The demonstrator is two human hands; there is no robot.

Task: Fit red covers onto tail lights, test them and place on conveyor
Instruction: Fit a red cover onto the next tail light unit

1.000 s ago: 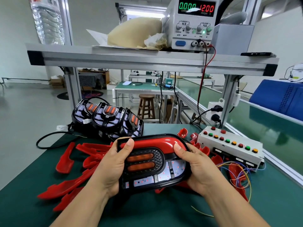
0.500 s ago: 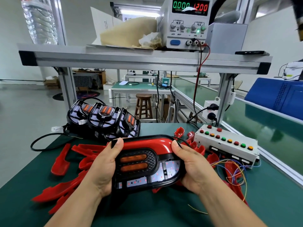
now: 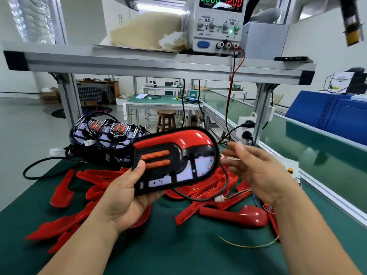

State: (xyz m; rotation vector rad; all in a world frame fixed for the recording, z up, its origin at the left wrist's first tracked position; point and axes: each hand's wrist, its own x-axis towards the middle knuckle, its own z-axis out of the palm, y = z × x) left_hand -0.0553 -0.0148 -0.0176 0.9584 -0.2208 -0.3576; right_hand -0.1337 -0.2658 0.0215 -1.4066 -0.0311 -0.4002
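Tail light (image 3: 174,161) up in left hand (image 3: 123,195), thumb on its face, fingers behind. Right hand (image 3: 258,171) just right of it, fingertips beside its edge. Plug (image 3: 219,199) dangling below those fingertips. Loose covers (image 3: 234,216) on bench (image 3: 178,251) under both hands. Other tail lights (image 3: 111,135) stacked beyond left fingers. Power supply (image 3: 216,24) on shelf (image 3: 139,62) above. Conveyor (image 3: 317,147) right of right hand.

The near strip of the green mat (image 3: 178,259) lies bare but for a thin loose wire (image 3: 248,245). Farther in, red covers (image 3: 234,217) litter it left to right. Stacked lights (image 3: 117,133) and a black cable (image 3: 37,171) block the far left; the shelf beam (image 3: 158,66) caps headroom. The tail light (image 3: 174,155) gripped by the left hand (image 3: 123,199) fills mid-air, its lead (image 3: 198,199) dangling.
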